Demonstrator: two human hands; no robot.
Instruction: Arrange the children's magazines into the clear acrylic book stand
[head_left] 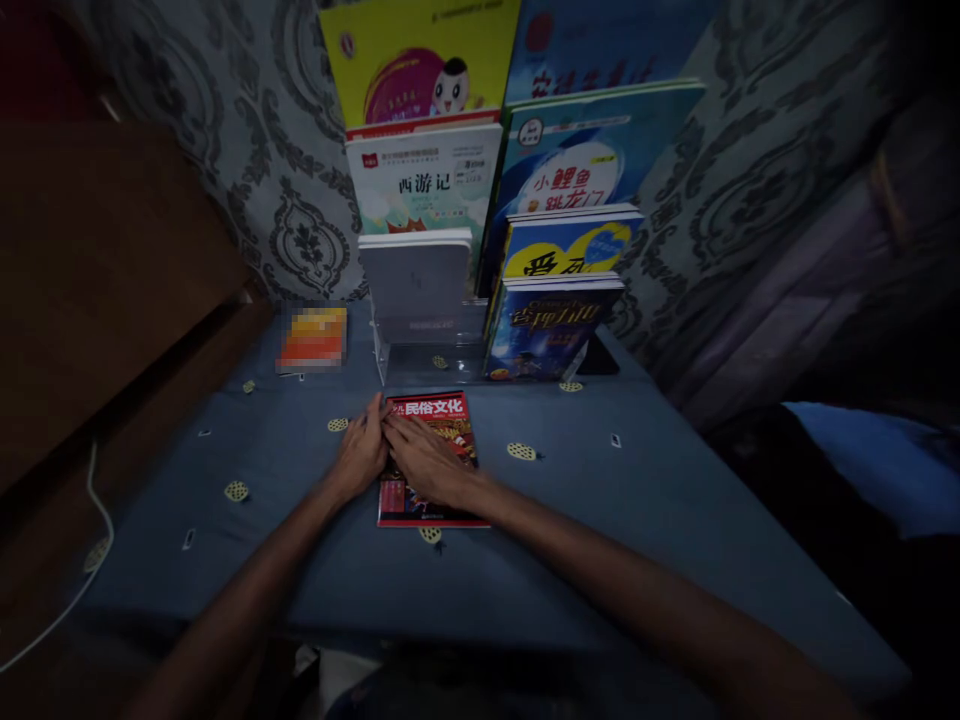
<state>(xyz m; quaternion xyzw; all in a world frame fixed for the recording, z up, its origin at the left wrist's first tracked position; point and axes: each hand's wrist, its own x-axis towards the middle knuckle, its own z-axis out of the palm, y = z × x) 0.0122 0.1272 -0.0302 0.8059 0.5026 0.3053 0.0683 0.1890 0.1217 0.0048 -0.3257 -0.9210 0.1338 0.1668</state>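
Note:
A red book [435,508] with white Chinese characters along its top lies closed on the cloth-covered table in front of me. My right hand [427,458] rests flat across its cover, fingers stretched toward the upper left. Along the book's left edge is my left hand [365,440], its fingers extended and its fingertips close to those of my right hand. Parts of the cover picture are hidden under the right hand.
Behind the book stands a clear tiered rack [435,360] with several upright books, among them a grey one [416,290] and a dark blue one [551,330]. A blurred orange-yellow item [313,338] lies at left. A white cable [101,510] hangs near the brown cabinet [105,270].

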